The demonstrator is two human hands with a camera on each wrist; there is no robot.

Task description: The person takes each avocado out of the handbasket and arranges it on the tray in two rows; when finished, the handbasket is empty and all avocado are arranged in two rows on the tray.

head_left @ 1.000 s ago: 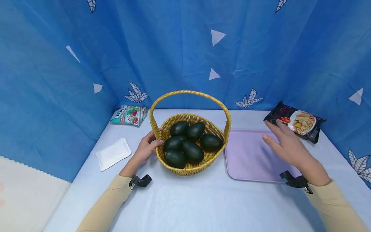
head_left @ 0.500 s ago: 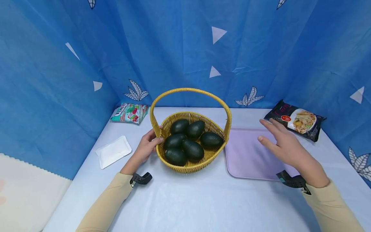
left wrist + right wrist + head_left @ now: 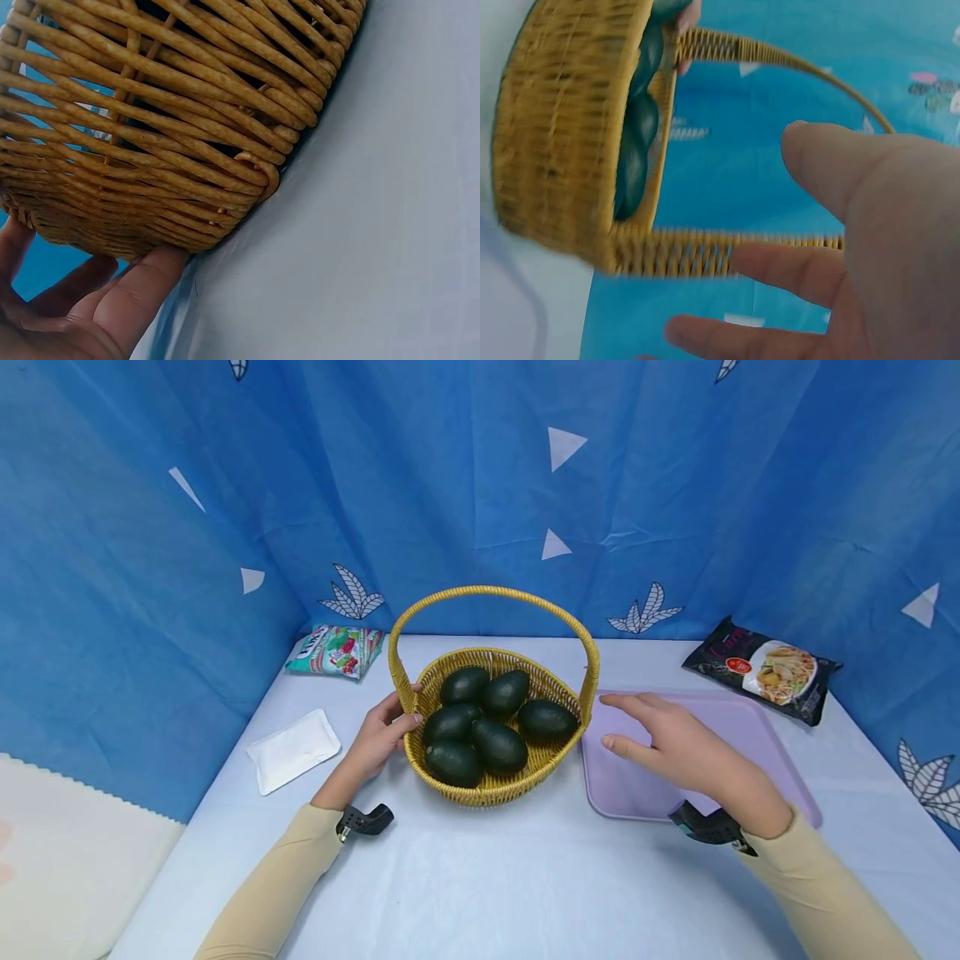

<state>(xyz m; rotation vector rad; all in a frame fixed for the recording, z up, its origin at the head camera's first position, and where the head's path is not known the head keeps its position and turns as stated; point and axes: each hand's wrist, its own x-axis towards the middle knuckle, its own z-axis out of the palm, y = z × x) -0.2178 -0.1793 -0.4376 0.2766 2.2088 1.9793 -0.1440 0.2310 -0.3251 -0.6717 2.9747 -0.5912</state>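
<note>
Your right-hand fingers (image 3: 626, 702) are spread and empty above the purple tray (image 3: 757, 735), reaching toward the wicker basket (image 3: 491, 789) mid-desk, which your left hand (image 3: 378, 739) steadies, fingers curled on the rim. Next, judge a grip on an avocado (image 3: 546, 720). Only the left wrist view shows the thumb against the weave.

The basket (image 3: 491, 739) is woven of tan wicker, its strands ribbed and rough with a dull sheen (the left wrist view shows one loose end curling out). The dark green fruits (image 3: 480, 727) inside look smooth and faintly glossy. The lilac tray (image 3: 757, 735) on the right seems matt plastic. The table (image 3: 525, 885) wears a smooth pale cloth, the backdrop (image 3: 450, 485) soft blue fabric. Both far packets, green (image 3: 333, 653) and black (image 3: 761, 670), are shiny film.
</note>
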